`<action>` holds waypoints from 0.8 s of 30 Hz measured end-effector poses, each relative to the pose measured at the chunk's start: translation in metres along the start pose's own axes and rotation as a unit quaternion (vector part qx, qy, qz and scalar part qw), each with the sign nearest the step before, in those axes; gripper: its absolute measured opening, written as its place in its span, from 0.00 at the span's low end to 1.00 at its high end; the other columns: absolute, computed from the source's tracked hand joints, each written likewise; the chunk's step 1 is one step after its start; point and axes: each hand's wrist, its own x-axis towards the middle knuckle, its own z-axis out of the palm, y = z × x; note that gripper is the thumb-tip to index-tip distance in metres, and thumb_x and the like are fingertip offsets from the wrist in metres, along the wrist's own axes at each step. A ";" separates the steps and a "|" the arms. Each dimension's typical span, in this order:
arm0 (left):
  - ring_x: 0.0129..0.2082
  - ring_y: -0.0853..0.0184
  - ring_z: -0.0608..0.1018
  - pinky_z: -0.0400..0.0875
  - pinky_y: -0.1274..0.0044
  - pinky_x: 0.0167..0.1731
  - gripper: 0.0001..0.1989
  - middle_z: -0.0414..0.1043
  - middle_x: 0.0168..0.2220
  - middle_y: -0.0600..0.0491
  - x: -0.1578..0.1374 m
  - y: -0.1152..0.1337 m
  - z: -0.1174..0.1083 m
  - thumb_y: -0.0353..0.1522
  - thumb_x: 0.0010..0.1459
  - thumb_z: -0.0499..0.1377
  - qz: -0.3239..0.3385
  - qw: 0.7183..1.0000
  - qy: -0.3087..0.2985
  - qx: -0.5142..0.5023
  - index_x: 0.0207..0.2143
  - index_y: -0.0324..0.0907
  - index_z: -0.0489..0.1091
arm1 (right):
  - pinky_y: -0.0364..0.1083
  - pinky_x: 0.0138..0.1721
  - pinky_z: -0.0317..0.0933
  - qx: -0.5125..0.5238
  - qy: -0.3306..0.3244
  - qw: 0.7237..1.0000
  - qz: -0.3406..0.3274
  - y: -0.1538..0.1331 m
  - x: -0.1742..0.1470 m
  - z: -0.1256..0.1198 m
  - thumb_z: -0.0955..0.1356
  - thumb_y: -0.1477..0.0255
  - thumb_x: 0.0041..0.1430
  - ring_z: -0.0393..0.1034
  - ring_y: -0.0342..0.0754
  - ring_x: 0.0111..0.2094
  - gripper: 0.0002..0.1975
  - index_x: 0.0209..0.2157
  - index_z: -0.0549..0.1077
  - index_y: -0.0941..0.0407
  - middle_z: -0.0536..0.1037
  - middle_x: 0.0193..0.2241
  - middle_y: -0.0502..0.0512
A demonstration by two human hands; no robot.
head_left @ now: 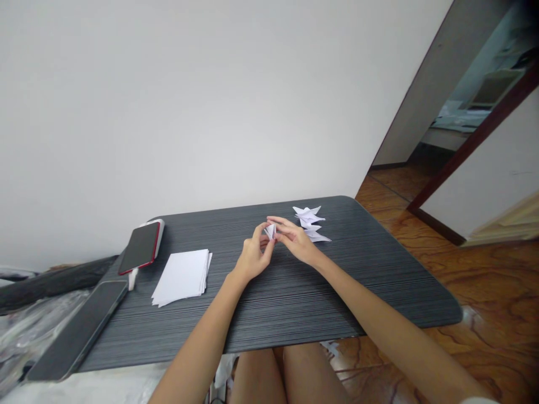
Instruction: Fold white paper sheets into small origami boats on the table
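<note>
A small piece of folded white paper (270,230) is held between my two hands, just above the middle of the dark table. My left hand (256,251) pinches it from the left, thumb and fingers closed on its lower part. From the right, my right hand (295,240) grips it too, with the thumb at its side and the fingers reaching over its top. Part of the paper is hidden by the fingers. Close beyond my right hand lie folded paper cranes (309,216), white with pointed tips.
Left of my hands lies a stack of square white paper sheets (183,276). A red-edged phone (141,247) rests on a white object at the table's left end. A dark phone-like slab (80,331) lies nearer me. Behind the table (295,308) stands a white wall.
</note>
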 end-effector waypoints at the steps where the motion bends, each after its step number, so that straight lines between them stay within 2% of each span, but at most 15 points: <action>1: 0.32 0.68 0.77 0.71 0.77 0.35 0.19 0.73 0.35 0.48 0.000 0.000 -0.001 0.33 0.55 0.49 -0.005 1.000 -0.003 0.003 0.49 0.38 0.53 | 0.47 0.42 0.63 -0.003 0.000 1.000 -0.003 0.001 0.000 0.001 0.59 0.68 0.57 0.60 0.49 0.49 0.16 0.46 0.67 0.52 0.61 0.52 0.56; 3: 0.29 0.68 0.76 0.70 0.78 0.32 0.18 0.73 0.33 0.49 0.000 0.001 -0.001 0.32 0.56 0.48 -0.013 1.000 -0.006 0.022 0.49 0.38 0.54 | 0.47 0.41 0.64 -0.027 0.017 0.999 -0.014 0.001 -0.002 0.004 0.59 0.70 0.57 0.60 0.49 0.49 0.16 0.47 0.66 0.52 0.62 0.50 0.57; 6: 0.23 0.70 0.75 0.68 0.79 0.27 0.17 0.73 0.28 0.52 0.000 -0.001 -0.001 0.30 0.55 0.47 -0.026 0.999 -0.004 0.044 0.49 0.39 0.53 | 0.49 0.46 0.60 -0.089 0.072 0.993 -0.036 0.000 -0.003 0.010 0.60 0.73 0.56 0.62 0.49 0.47 0.16 0.46 0.67 0.53 0.67 0.46 0.57; 11: 0.22 0.71 0.75 0.68 0.79 0.26 0.18 0.72 0.24 0.55 0.001 -0.005 0.003 0.30 0.54 0.47 -0.060 0.997 0.032 -0.028 0.48 0.39 0.48 | 0.48 0.46 0.59 -0.140 0.108 0.982 -0.072 -0.004 -0.005 0.011 0.59 0.79 0.54 0.64 0.47 0.44 0.17 0.42 0.71 0.53 0.70 0.42 0.56; 14: 0.23 0.69 0.76 0.70 0.77 0.28 0.18 0.72 0.23 0.56 0.004 -0.004 0.003 0.29 0.52 0.49 -0.100 0.985 0.054 -0.129 0.46 0.39 0.50 | 0.47 0.41 0.62 -0.130 0.102 0.984 -0.072 -0.003 -0.004 0.008 0.59 0.79 0.54 0.66 0.45 0.41 0.17 0.41 0.71 0.52 0.68 0.45 0.56; 19: 0.24 0.65 0.77 0.72 0.70 0.32 0.14 0.73 0.22 0.52 0.010 0.000 -0.002 0.30 0.47 0.54 -0.183 0.936 0.053 -0.295 0.39 0.33 0.61 | 0.48 0.40 0.63 -0.115 0.073 0.988 -0.079 0.001 -0.004 0.003 0.59 0.80 0.53 0.66 0.45 0.39 0.18 0.41 0.71 0.51 0.64 0.48 0.56; 22: 0.26 0.64 0.77 0.73 0.69 0.33 0.17 0.74 0.25 0.49 0.012 -0.001 -0.004 0.34 0.47 0.57 -0.211 0.917 0.063 -0.333 0.39 0.32 0.63 | 0.50 0.40 0.63 -0.116 0.051 0.987 -0.097 -0.001 -0.005 -0.001 0.59 0.81 0.51 0.66 0.46 0.39 0.19 0.42 0.71 0.51 0.62 0.50 0.57; 24: 0.26 0.64 0.77 0.73 0.69 0.34 0.19 0.74 0.25 0.49 0.011 -0.003 -0.003 0.36 0.45 0.60 -0.218 0.922 0.053 -0.317 0.38 0.31 0.66 | 0.51 0.41 0.63 -0.113 0.037 0.987 -0.106 -0.004 -0.006 -0.002 0.60 0.80 0.52 0.66 0.47 0.40 0.17 0.41 0.71 0.52 0.62 0.50 0.58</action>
